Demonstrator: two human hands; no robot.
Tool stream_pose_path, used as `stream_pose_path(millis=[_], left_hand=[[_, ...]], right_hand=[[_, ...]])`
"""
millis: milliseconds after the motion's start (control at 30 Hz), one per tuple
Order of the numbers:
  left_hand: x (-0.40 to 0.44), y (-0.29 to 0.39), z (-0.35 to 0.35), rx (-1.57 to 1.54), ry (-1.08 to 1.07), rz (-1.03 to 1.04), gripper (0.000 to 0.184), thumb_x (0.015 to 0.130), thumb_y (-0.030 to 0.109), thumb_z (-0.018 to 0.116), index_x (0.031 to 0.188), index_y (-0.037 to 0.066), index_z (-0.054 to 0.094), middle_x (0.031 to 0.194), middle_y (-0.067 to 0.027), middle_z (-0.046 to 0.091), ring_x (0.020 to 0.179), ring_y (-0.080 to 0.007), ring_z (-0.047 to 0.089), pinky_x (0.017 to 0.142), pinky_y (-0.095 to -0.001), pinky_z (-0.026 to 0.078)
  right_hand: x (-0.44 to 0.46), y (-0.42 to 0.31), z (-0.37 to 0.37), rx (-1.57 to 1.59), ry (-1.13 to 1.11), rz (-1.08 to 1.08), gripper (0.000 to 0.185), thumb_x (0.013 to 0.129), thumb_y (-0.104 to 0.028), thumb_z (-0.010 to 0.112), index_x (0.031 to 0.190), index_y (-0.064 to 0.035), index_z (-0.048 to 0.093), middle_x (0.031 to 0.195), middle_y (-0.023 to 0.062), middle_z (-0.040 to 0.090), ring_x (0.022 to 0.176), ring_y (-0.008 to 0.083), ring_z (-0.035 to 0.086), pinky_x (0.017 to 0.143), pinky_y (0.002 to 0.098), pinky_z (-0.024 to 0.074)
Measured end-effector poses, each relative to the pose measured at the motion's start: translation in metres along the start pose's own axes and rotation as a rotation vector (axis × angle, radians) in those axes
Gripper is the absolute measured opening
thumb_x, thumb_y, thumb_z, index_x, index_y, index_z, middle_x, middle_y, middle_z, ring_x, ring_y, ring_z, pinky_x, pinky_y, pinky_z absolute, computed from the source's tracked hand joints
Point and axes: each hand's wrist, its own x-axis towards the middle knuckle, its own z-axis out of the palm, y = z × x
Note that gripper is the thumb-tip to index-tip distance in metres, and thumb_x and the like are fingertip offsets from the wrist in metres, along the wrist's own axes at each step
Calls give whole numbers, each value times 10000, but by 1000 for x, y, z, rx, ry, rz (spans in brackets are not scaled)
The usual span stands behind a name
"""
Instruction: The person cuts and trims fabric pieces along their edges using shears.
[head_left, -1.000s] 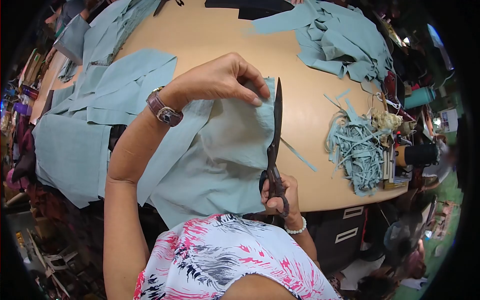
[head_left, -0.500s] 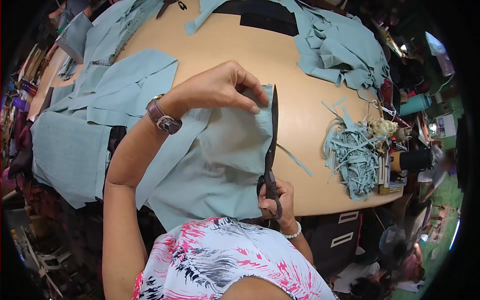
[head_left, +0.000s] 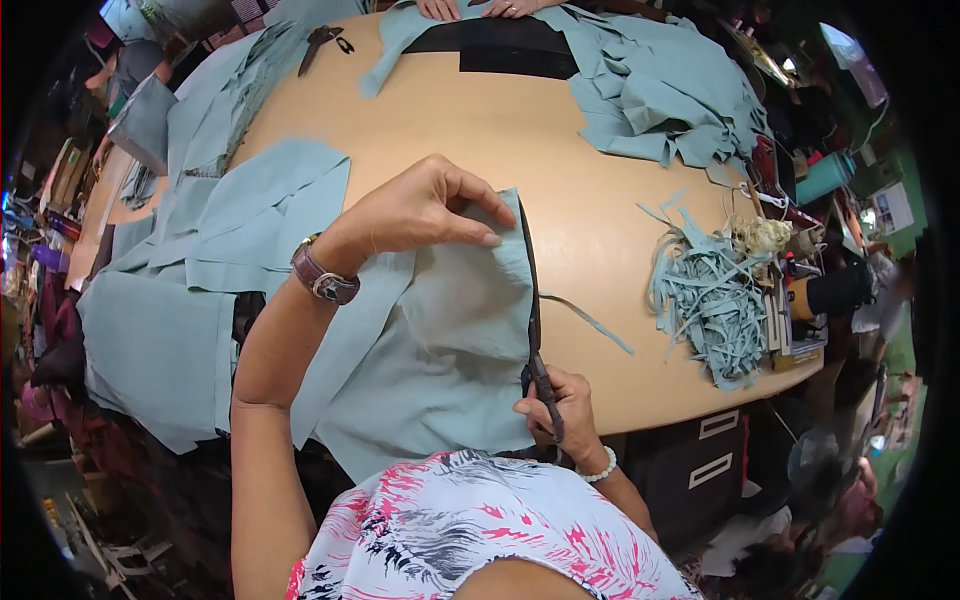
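Observation:
My left hand [head_left: 440,205] is closed in a pinch on the upper right part of a pale blue-green cloth piece [head_left: 470,310], holding it raised. A brown-strapped wristwatch is on that wrist. Lower down, my right hand [head_left: 572,408] is wrapped around the handles of dark scissors [head_left: 544,392]. Their long blades run upward along the cloth's right edge, partly hidden behind it. Beside the blades, a thin strip of cloth [head_left: 590,322] reaches out over the table.
On the right lies a heap of narrow cloth strips [head_left: 710,310]. More cloth is piled at the left [head_left: 160,320] and far right [head_left: 670,90]. Another pair of scissors [head_left: 320,48] rests on the table [head_left: 430,120] near the back. A co-worker's hands [head_left: 470,8] touch cloth at the far edge.
The view has shifted, and a co-worker's hands now show at the far edge. My left hand keeps its pinch on the cloth, and my right hand still holds the scissors along its edge.

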Motion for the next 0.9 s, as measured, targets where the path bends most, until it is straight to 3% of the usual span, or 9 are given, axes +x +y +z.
stream_pose_path(millis=[200, 300, 600, 900], left_hand=[[-1, 4, 0, 7, -2, -62, 214, 709, 41, 679, 916, -10, 658, 820, -31, 649, 731, -69, 556, 685, -201, 437], [-2, 4, 3, -66, 8, -85, 209, 695, 77, 694, 891, 7, 672, 799, -19, 650, 707, -60, 525, 653, -201, 408], [-3, 6, 3, -186, 15, -128, 259, 701, 57, 692, 946, -11, 641, 880, -34, 643, 799, -77, 560, 762, -214, 434], [-2, 8, 6, -171, -19, -111, 256, 700, 75, 698, 938, -4, 647, 864, -19, 640, 772, -64, 536, 718, -198, 422]], right_hand=[[7, 2, -3, 61, -69, -165, 350, 621, -242, 791, 639, -44, 502, 537, -45, 426, 494, 47, 366, 451, 206, 286], [10, -1, -1, 67, -49, -151, 380, 599, -279, 799, 643, -43, 504, 552, -47, 430, 511, 42, 368, 462, 207, 290], [8, 0, -5, 100, -95, -110, 417, 578, -312, 813, 661, -37, 510, 590, -42, 449, 529, 43, 376, 478, 203, 297], [14, 1, -2, 44, -39, -181, 400, 565, -279, 821, 644, -39, 511, 567, -24, 462, 519, 60, 393, 469, 216, 312]])
